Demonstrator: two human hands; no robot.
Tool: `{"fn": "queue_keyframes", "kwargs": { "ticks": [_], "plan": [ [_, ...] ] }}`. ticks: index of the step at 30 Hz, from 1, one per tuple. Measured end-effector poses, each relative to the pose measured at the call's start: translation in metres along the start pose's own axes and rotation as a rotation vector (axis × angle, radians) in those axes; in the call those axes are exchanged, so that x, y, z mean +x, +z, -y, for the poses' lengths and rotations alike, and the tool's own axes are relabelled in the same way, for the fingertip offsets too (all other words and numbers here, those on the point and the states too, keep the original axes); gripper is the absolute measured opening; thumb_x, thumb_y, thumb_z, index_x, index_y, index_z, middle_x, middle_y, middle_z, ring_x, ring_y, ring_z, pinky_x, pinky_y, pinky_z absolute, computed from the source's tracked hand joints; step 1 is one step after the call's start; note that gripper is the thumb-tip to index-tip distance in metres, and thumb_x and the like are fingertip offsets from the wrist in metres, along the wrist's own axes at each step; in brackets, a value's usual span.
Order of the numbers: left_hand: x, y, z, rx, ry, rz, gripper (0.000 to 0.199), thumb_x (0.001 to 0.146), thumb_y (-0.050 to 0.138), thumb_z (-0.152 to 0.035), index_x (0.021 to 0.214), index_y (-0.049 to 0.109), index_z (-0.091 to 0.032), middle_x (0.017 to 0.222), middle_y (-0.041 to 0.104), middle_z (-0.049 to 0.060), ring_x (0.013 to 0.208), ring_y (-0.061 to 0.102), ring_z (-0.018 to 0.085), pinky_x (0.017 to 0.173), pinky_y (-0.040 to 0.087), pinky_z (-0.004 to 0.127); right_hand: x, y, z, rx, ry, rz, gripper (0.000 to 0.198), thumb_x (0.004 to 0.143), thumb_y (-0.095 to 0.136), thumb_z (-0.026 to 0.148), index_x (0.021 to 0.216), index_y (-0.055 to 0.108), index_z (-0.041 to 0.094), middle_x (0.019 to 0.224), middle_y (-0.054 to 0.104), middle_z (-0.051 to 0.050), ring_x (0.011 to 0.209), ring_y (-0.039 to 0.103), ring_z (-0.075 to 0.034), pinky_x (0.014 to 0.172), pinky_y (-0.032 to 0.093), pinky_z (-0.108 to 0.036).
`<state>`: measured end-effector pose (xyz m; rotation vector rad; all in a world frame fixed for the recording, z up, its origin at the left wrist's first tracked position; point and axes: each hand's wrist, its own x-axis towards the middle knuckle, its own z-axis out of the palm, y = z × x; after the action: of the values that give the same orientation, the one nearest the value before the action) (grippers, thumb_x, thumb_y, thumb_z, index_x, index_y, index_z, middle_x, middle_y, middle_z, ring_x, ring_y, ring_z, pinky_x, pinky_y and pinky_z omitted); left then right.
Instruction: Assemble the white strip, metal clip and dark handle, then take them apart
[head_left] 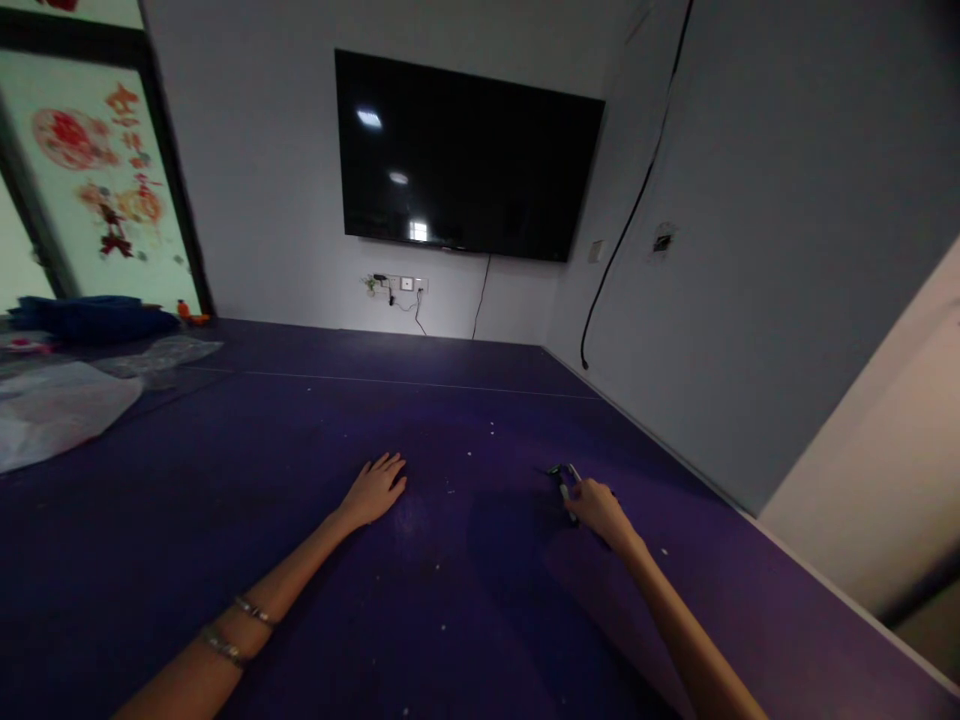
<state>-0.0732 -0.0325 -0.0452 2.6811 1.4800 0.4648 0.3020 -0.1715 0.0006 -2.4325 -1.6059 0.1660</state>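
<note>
Purple surface (pixel 420 610), object (pixel 565 492) against right fingers (pixel 582 493)

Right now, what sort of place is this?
Likely a room in a home: a large black wall-mounted television, a dark-framed pale panel with red decorations, and a broad flat purple surface.

**Red Lettering on Glass, Too Blurred to Read**

A vertical column of red Chinese-style characters (pixel 136 141) runs down the pale, dark-framed glass panel (pixel 67 230). On the lower edge of the wide, flat black television (pixel 480 160) sits a tiny pale mark (pixel 454 249), too small to decipher.
</note>
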Motion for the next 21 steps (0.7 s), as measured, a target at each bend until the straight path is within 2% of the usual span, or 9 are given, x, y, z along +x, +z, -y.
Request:
{"fn": "queue_keyframes", "kwargs": {
  "ticks": [4,13,16,19,21],
  "plan": [
    [0.0008,0.0018,0.0013,0.001,-0.002,0.0,0.053,0.087,0.027,-0.043,0.129,0.045,-0.016,0.139,0.038,0.009,0.131,0.027,0.026,0.105,0.021,0.047,-0.0009,0.0035,-0.0018,-0.021,-0.051,0.019,0.014,0.069,0.055,0.018,0.073,0.066,0.011,0.075,0.066,-0.012,0.071,0.062,-0.019,0.055,0.032,-0.022],
    [-0.0003,-0.0004,-0.001,-0.019,-0.009,-0.003,0.052,0.087,0.028,-0.043,0.128,0.046,-0.017,0.138,0.039,0.009,0.131,0.027,0.025,0.105,0.021,0.047,-0.0027,0.0032,-0.0041,0.031,-0.032,0.054,0.015,0.068,0.054,0.015,0.071,0.068,0.012,0.071,0.066,-0.01,0.068,0.061,-0.017,0.052,0.031,-0.021],
    [0.0011,-0.0001,0.0009,-0.041,-0.02,-0.008,0.05,0.087,0.029,-0.042,0.127,0.047,-0.018,0.138,0.04,0.008,0.131,0.028,0.025,0.105,0.021,0.047,-0.0039,0.0014,-0.0054,0.052,-0.057,0.029,0.015,0.069,0.054,0.015,0.07,0.069,0.013,0.067,0.066,-0.008,0.066,0.061,-0.017,0.052,0.031,-0.021],
    [0.003,-0.0026,0.0013,-0.092,-0.045,-0.042,0.047,0.086,0.032,-0.04,0.123,0.05,-0.016,0.133,0.047,0.009,0.128,0.034,0.025,0.105,0.025,0.044,-0.0059,-0.0015,-0.0049,0.076,-0.081,-0.018,0.016,0.069,0.054,0.015,0.072,0.071,0.015,0.066,0.066,-0.006,0.067,0.062,-0.017,0.052,0.031,-0.021],
    [0.0041,-0.008,-0.0038,-0.144,-0.073,-0.113,0.042,0.086,0.035,-0.034,0.116,0.056,-0.015,0.124,0.055,0.009,0.123,0.041,0.023,0.103,0.029,0.04,-0.0077,-0.0041,-0.0016,0.121,-0.066,-0.033,0.018,0.071,0.054,0.017,0.074,0.071,0.015,0.064,0.065,-0.006,0.066,0.062,-0.017,0.051,0.031,-0.02]
  ]
}}
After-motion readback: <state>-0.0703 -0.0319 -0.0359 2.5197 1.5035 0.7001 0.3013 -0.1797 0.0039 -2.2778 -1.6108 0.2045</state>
